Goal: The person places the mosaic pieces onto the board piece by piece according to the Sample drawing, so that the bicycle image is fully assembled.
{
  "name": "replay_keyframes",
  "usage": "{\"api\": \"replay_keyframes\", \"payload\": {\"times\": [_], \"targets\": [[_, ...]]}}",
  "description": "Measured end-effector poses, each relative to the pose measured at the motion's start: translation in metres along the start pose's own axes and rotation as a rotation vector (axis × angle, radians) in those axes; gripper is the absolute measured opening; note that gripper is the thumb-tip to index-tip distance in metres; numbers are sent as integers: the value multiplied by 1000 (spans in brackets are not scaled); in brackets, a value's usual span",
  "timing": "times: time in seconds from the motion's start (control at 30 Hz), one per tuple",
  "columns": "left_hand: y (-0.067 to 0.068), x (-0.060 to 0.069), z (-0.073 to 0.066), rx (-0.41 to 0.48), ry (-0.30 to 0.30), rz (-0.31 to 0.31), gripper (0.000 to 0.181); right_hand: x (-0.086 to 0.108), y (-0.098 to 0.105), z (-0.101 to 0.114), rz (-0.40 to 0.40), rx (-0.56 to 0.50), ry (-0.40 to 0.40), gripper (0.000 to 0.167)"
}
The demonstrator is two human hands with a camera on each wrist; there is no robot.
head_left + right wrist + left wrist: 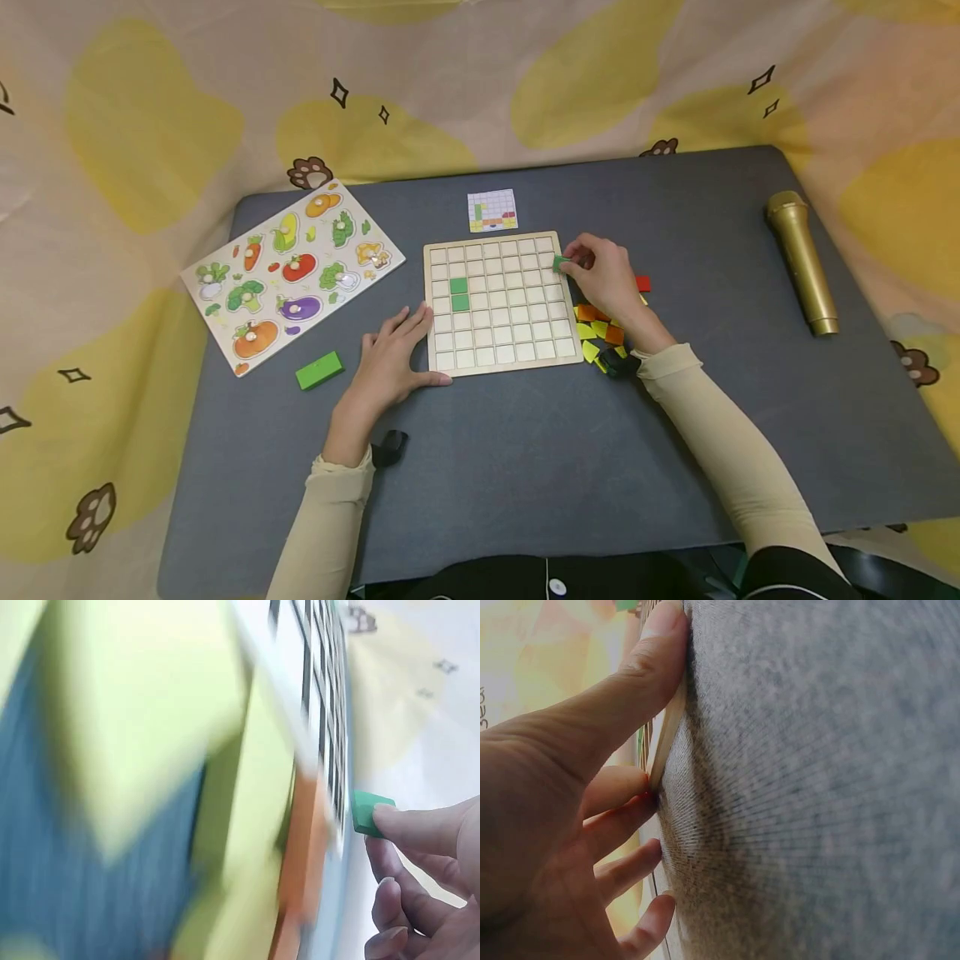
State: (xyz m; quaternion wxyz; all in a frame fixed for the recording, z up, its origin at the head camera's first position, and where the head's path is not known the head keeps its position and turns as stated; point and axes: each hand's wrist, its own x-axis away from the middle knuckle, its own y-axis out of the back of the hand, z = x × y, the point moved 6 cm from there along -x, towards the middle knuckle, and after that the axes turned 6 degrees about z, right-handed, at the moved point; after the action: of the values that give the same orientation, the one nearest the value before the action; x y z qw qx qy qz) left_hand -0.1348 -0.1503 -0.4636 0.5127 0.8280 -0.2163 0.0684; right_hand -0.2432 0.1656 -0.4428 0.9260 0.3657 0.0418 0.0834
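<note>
A wooden grid board lies mid-table, with two green squares stacked one above the other in its left part. The left hand rests at the board's lower left corner, thumb along the bottom edge and fingers at the left side; in the left wrist view that hand touches the board's edge. Over the board's upper right edge, the right hand pinches a small green block. The right wrist view shows this green block between thumb and fingertips of the right hand.
Yellow, orange and red pieces lie right of the board, partly under the right forearm. A small pattern card is above the board. A vegetable puzzle and a green block lie left; a gold microphone lies far right.
</note>
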Motion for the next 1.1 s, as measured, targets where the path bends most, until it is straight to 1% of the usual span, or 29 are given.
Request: {"api": "replay_keyframes", "payload": {"times": [0.13,0.4,0.6,0.7,0.93,1.1], "targets": [[-1,0,0,1,-3,-2,114,-1,-17,16,44,-34,34,10],[0,0,0,9,-6,-5,114,-1,-44,47,126,-67,46,7],[0,0,0,4,-1,-2,114,4,-65,67,195,-34,69,7],[0,0,0,2,-1,-2,113,6,-76,76,222,-24,80,6],[1,2,2,-6,13,2,113,11,-99,92,297,-14,134,6],[1,2,1,5,-8,-8,113,14,-109,97,316,15,148,5]]}}
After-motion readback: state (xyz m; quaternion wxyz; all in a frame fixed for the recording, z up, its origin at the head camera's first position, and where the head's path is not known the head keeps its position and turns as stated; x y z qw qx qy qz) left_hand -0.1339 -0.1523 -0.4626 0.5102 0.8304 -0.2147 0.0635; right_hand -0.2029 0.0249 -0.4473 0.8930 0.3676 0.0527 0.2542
